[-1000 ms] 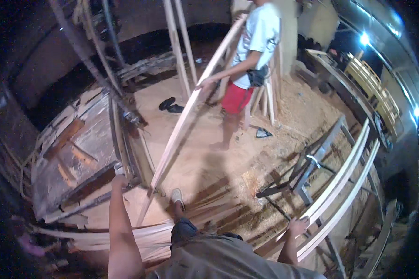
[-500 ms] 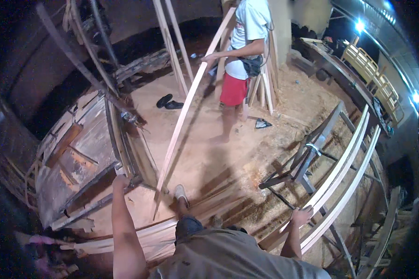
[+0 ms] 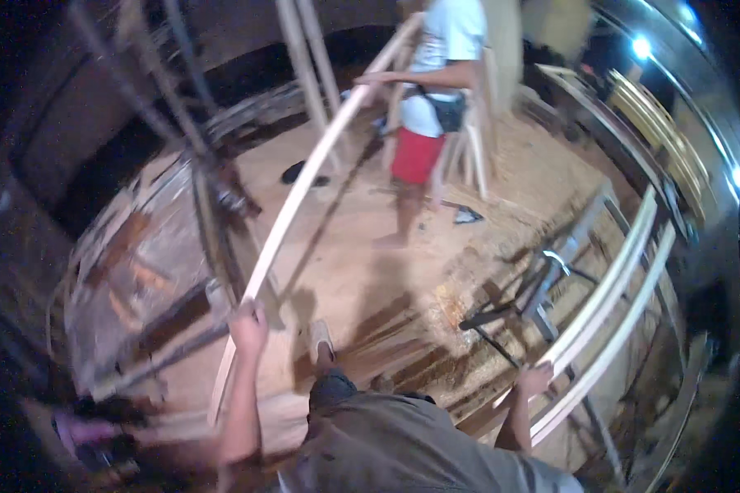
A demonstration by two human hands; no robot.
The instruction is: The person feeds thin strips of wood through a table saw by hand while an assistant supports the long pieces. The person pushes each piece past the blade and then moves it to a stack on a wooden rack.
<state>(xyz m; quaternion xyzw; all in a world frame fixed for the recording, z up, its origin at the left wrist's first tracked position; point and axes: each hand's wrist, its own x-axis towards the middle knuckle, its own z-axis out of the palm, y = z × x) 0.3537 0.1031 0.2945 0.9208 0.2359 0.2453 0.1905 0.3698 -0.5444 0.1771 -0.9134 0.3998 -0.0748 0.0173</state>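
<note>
A long pale wooden strip [image 3: 298, 201] slants down from a co-worker's hand [image 3: 378, 80] toward me. My left hand [image 3: 249, 327] is closed around its lower part, and its bottom end passes below my grip. On my right, my right hand [image 3: 536, 379] is closed on one of several pale wooden strips [image 3: 602, 283] lying across a dark trestle frame [image 3: 543, 283]. Motion blur softens the fingers of both hands.
The co-worker [image 3: 448, 49] stands ahead in red shorts. A worn wooden workbench [image 3: 160, 263] is at my left, with dark sandals [image 3: 304, 174] beyond it. More boards [image 3: 284, 411] lie by my foot. Sawdust covers the floor [image 3: 518, 185].
My left hand has left the workbench corner, moved right and taken hold of the slanting strip. The strip's lower end has swung left. My right hand stays at the strips on the trestle.
</note>
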